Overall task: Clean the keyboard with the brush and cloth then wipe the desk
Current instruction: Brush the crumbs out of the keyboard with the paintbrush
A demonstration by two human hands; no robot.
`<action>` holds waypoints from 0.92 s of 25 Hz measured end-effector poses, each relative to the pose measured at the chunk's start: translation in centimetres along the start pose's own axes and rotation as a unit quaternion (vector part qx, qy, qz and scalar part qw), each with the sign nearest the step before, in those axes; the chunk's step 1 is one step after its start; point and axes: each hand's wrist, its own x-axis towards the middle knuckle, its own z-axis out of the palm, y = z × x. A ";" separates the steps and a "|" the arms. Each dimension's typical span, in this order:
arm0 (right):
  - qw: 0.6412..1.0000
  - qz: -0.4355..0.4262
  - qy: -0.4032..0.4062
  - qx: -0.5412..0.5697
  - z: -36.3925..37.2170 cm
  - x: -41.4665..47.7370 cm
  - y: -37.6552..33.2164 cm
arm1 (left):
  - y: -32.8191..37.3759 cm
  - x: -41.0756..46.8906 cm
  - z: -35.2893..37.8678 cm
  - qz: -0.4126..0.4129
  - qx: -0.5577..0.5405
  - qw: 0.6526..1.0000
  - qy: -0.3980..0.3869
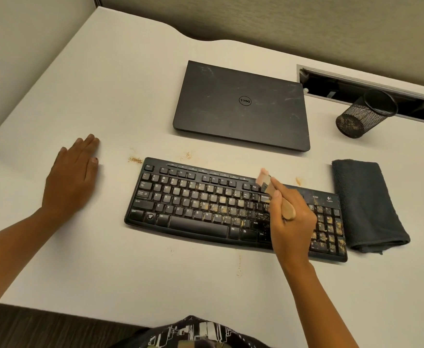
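1. Nearest the person, the pale desk (130, 277) shows a few faint tan specks in front of the keyboard (193, 204).
2. The right hand (291, 227) is over the right half of the keyboard, between the letter keys and the number pad, with its fingers curled round the wooden handle of the brush (270, 186).
3. The handle end pokes out of the fist toward the person. The blurred head points away, up over the keyboard's top rows.
4. Tan crumbs lie thick on the middle letter keys and the number pad.
5. The left hand (72, 177) lies flat on the desk, fingers straight and holding nothing, well apart from the keyboard's left end.
6. The dark cloth (366, 204) lies folded just beside the keyboard's right end, out of either hand.
7. Small piles of crumbs (135, 160) sit on the desk by the keyboard's far edge.
8. Farther back lies a closed black laptop (241, 104), its lid smudged.
9. To its right, a black mesh pen cup (364, 114) stands by an open cable slot (351, 87).
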 end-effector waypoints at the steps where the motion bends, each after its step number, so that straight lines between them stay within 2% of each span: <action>1: 1.000 0.001 0.002 0.003 0.1 0.2 0.0 | 0.0 0.0 0.0 -0.001 -0.001 1.000 0.000; 5: 0.999 -0.012 0.038 0.008 -0.7 -0.2 0.3 | 0.1 0.0 -0.1 0.003 0.004 1.000 -0.001; 10: 1.000 -0.009 -0.004 0.000 0.4 -0.3 0.4 | 0.1 0.0 0.0 0.003 0.008 1.000 -0.006; 15: 0.999 0.002 0.015 0.028 -0.3 0.0 -0.2 | 0.1 0.0 -0.1 0.001 0.006 1.000 -0.008; 20: 0.999 -0.011 -0.030 -0.001 1.2 0.0 -1.0 | 0.2 0.0 -0.1 -0.002 0.004 1.000 -0.010; 23: 1.000 -0.015 0.011 0.009 0.7 -0.1 -1.1 | 0.3 -0.1 -0.1 -0.004 0.004 1.000 -0.008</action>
